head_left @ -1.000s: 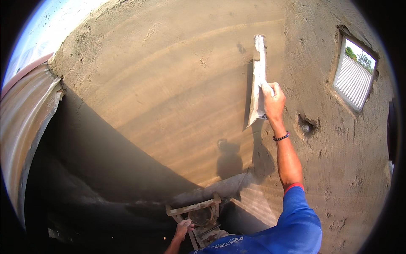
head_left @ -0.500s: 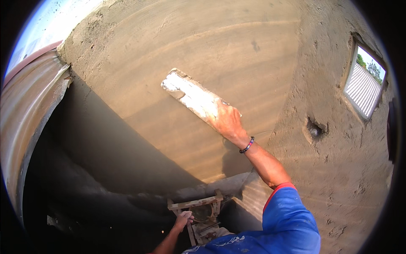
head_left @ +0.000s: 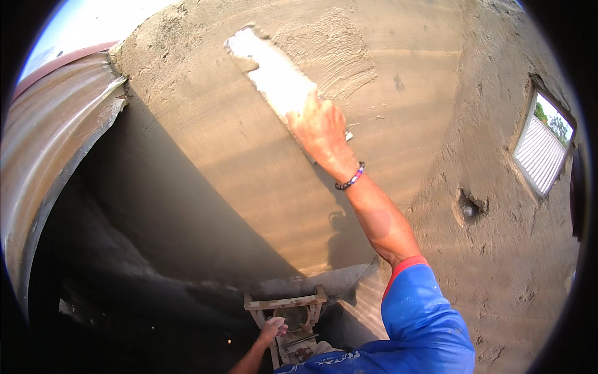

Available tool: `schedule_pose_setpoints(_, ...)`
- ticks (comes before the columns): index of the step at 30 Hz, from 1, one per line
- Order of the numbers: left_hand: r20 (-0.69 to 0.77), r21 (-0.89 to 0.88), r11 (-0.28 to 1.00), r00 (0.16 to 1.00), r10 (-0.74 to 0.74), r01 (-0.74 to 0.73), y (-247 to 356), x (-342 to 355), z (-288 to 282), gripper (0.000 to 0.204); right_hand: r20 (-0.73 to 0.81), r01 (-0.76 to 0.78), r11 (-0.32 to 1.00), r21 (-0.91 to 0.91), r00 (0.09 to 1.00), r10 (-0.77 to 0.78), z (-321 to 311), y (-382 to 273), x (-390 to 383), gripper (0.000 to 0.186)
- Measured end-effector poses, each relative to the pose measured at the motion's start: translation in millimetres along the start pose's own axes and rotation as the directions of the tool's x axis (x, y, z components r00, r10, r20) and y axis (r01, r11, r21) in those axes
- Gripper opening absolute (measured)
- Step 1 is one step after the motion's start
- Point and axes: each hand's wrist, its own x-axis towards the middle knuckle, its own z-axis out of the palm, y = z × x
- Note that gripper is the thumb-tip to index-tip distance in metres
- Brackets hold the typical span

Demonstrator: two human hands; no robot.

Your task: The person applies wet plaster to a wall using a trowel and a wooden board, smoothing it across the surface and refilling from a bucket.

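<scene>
I have my right hand [head_left: 321, 128] wrapped on the grip of a long, white, mortar-smeared float [head_left: 274, 68], which lies tilted against the upper part of the plastered wall [head_left: 224, 162]. A fresh patch of rough, swirled mortar [head_left: 330, 50] is beside the float's right side. My left hand [head_left: 274, 327] is low in the view, closed, in front of a wooden stand [head_left: 280, 302]; whether it holds something is unclear.
A corrugated metal sheet [head_left: 59, 131] curves along the left edge beside deep shadow. On the right, the rougher wall has a small window opening [head_left: 541, 140] and a hole [head_left: 468, 206]. A pale ledge [head_left: 317, 280] runs along the foot of the smooth wall.
My right hand and the float have moved up and slightly left from half a second ago, after swinging left from upright. Rough mortar now shows where the wall was smooth.
</scene>
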Motion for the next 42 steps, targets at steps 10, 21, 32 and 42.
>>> schedule_pose_setpoints(10, -0.082, -0.134, 0.99, 0.996, 0.028, -0.039, -18, -24, -18, 0.031, -0.19, 0.153, 0.981, -0.116, 0.966, -0.173, -131, 86, 91, 0.036)
schedule_pose_setpoints(21, -0.152, -0.153, 0.987, 0.986, -0.073, 0.05, -22, -15, -40, 0.029, 0.301, 0.397, 0.865, -0.305, 0.902, -0.308, -12, 105, -71, 0.038)
schedule_pose_setpoints(32, -0.092, -0.069, 0.996, 0.994, 0.051, -0.058, -3, -19, -16, 0.033, 0.506, 0.067, 0.993, 0.094, 0.856, -0.106, -1, 79, -158, 0.039)
schedule_pose_setpoints(42, -0.182, -0.214, 0.976, 0.983, -0.008, -0.031, -43, -25, -34, 0.033, -0.182, -0.084, 0.994, 0.066, 0.979, 0.095, -120, 69, 150, 0.038)
